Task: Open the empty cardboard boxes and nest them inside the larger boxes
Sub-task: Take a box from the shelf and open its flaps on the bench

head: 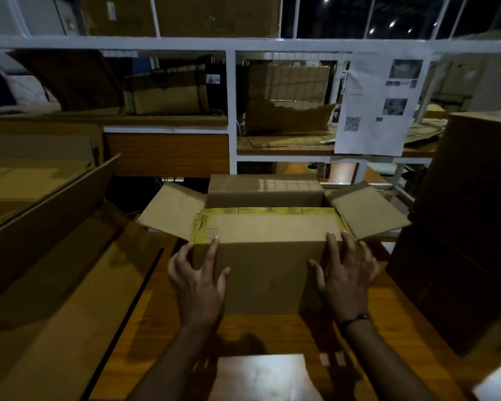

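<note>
Left fingers (pixel 214 247): spread wide, tips laid on the near left corner of the box top, over yellow tape; thumb apart, against the front wall.
Right fingers (pixel 331 241): spread too, tips on the near right corner of the top; thumb resting on the front wall.
Left hand (pixel 197 280): palm down, flat against the box front at 7 o'clock from box centre; grips nothing.
Right hand (pixel 346 274): palm down at 5 o'clock from box centre, mirroring the left; dark wristband (pixel 356 319) at the wrist.
Cardboard box (pixel 266 273): upright at centre on the wooden table (pixel 162 319); near flap folded down over the opening, edged with yellow tape (pixel 268 210).
Side flaps: left flap (pixel 172 208) splayed toward 9 o'clock, right flap (pixel 366 209) toward 3 o'clock, far flap (pixel 265 185) standing up at 12 o'clock.
Larger boxes: open carton (pixel 49 256) lying at 9 o'clock, tall dark carton (pixel 469 227) at 3 o'clock, both apart from the centre box.
Background: white shelf frame (pixel 230 111) at 12 o'clock holding torn cardboard; printed sheet (pixel 379 105) with a QR code hanging at 1 o'clock.
</note>
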A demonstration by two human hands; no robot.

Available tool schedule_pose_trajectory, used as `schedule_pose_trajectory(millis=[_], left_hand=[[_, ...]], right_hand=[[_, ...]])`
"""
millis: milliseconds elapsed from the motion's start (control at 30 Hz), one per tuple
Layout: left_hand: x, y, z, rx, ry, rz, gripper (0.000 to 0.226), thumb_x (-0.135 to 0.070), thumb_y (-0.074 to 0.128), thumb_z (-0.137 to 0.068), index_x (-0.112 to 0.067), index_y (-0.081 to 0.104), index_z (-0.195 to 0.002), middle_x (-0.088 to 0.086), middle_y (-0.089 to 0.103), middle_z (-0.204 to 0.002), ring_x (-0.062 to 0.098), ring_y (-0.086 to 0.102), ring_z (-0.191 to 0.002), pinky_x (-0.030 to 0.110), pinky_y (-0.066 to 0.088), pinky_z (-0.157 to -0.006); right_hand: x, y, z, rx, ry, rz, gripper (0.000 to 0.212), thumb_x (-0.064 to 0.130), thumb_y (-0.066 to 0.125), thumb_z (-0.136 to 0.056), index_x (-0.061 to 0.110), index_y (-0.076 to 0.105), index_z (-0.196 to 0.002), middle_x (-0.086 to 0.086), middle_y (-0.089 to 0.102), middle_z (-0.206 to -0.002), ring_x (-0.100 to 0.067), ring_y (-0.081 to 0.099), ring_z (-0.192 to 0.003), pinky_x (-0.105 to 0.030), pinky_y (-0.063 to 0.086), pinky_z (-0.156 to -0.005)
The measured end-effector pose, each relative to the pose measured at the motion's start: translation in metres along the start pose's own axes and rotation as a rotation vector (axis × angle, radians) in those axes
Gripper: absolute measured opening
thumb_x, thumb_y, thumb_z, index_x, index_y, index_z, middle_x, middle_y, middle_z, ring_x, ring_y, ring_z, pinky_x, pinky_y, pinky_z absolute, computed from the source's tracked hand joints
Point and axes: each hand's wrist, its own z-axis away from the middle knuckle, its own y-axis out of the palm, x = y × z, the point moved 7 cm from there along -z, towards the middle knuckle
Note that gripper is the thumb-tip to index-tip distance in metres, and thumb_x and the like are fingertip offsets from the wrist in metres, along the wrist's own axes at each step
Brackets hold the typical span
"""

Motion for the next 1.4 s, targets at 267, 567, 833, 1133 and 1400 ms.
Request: schedule_pose_trajectory(millis=[267, 567, 833, 1133, 1400], left_hand=[[0.002, 0.010, -0.013, 0.175, -0.141, 0.249, 0.102, -0.035, 0.086, -0.079, -0.061, 0.017, -0.148, 0.016, 0.024, -0.159, 0.039, 0.033, -0.145, 0.046, 0.055, -0.093], [-0.001, 0.007, -0.012, 0.185, -0.135, 0.240, 0.105, -0.028, 0.087, -0.079, -0.059, 0.017, -0.151, 0.016, 0.018, -0.160, 0.037, 0.039, -0.141, 0.040, 0.056, -0.087], [-0.017, -0.020, -0.022, 0.108, -0.072, 0.217, 0.104, -0.028, 0.091, -0.073, -0.056, 0.026, -0.149, 0.016, 0.030, -0.152, 0.036, 0.044, -0.136, 0.050, 0.059, -0.091], [-0.060, -0.081, -0.059, -0.008, 0.032, 0.214, 0.097, -0.029, 0.092, -0.071, -0.046, 0.038, -0.149, 0.015, 0.037, -0.148, 0.037, 0.046, -0.132, 0.041, 0.055, -0.083], [-0.093, -0.139, -0.088, -0.074, 0.077, 0.144, 0.098, -0.035, 0.092, -0.070, -0.044, 0.037, -0.151, 0.014, 0.044, -0.142, 0.036, 0.049, -0.129, 0.049, 0.054, -0.089]], right_hand=[[0.001, 0.005, -0.001, -0.002, -0.077, -0.321, 0.099, 0.045, 0.084, -0.075, 0.035, 0.027, -0.155, -0.014, 0.014, -0.164, -0.047, 0.030, -0.138, -0.061, 0.049, -0.098], [0.000, 0.002, -0.007, -0.004, -0.107, -0.426, 0.091, 0.039, 0.090, -0.069, 0.036, 0.043, -0.148, -0.012, 0.019, -0.159, -0.043, 0.030, -0.134, -0.060, 0.054, -0.090], [-0.002, -0.024, -0.011, -0.088, -0.155, -0.449, 0.093, 0.039, 0.092, -0.067, 0.034, 0.042, -0.146, -0.014, 0.024, -0.155, -0.042, 0.033, -0.133, -0.055, 0.050, -0.092], [0.002, -0.094, -0.050, -0.235, -0.214, -0.470, 0.087, 0.045, 0.088, -0.069, 0.025, 0.049, -0.144, -0.017, 0.029, -0.151, -0.044, 0.034, -0.132, -0.055, 0.049, -0.093], [0.011, -0.153, -0.090, -0.313, -0.251, -0.415, 0.084, 0.053, 0.084, -0.072, 0.027, 0.051, -0.145, -0.015, 0.033, -0.150, -0.040, 0.037, -0.131, -0.041, 0.035, -0.096]])
